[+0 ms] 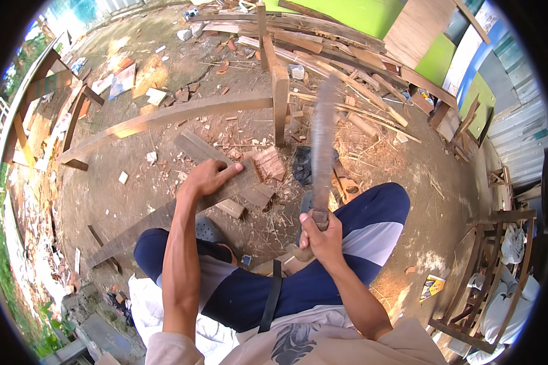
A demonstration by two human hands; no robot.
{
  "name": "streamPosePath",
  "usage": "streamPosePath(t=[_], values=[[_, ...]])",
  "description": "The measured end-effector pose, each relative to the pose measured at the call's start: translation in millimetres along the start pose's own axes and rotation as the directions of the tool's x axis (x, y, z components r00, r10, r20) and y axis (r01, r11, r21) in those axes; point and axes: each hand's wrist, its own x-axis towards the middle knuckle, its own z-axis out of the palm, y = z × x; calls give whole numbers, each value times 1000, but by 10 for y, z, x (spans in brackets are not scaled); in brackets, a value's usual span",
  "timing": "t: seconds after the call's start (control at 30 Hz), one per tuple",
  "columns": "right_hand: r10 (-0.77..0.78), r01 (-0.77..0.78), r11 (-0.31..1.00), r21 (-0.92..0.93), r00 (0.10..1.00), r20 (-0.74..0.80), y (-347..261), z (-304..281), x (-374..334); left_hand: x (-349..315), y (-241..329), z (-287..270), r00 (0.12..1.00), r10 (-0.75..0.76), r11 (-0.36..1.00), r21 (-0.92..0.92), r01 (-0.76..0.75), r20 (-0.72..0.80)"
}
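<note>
My left hand (208,181) grips a dark wooden plank (143,226) near its right end, thumb lying along the top face. The plank slants from the lower left up across my bent left leg. Beneath its right end lie another board (195,146) and a short wood block (230,208). My right hand (324,238) is closed round the handle of a machete (323,143). Its long blade points up and away from me, slightly blurred, to the right of the plank and apart from it. Part of the handle is hidden by my fingers.
A wooden frame of beams (195,112) stands just beyond the plank. Behind it lies a heap of timber strips (341,55). Wood chips litter the ground, with a black plastic bag (302,164) and a handsaw (347,185) near my right knee. A wooden rack (469,286) stands at right.
</note>
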Motion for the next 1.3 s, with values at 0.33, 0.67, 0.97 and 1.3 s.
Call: streamPosePath(t=[0.33,0.67,0.97,1.3], values=[[-55,69,987,145,994,-96,63,-2,23,-10,58,-40,1000,-14,1000,-2,14,1],[8,-9,1000,-27,999,-40,72,-89,-67,-40,95,-74,1000,-13,999,-50,14,28],[5,-4,1000,12,999,-35,-136,-165,-136,-52,34,-56,999,-19,998,-53,20,26],[-5,5,1000,-5,998,-59,-48,-18,-124,-41,33,-27,1000,8,997,-72,-7,11]])
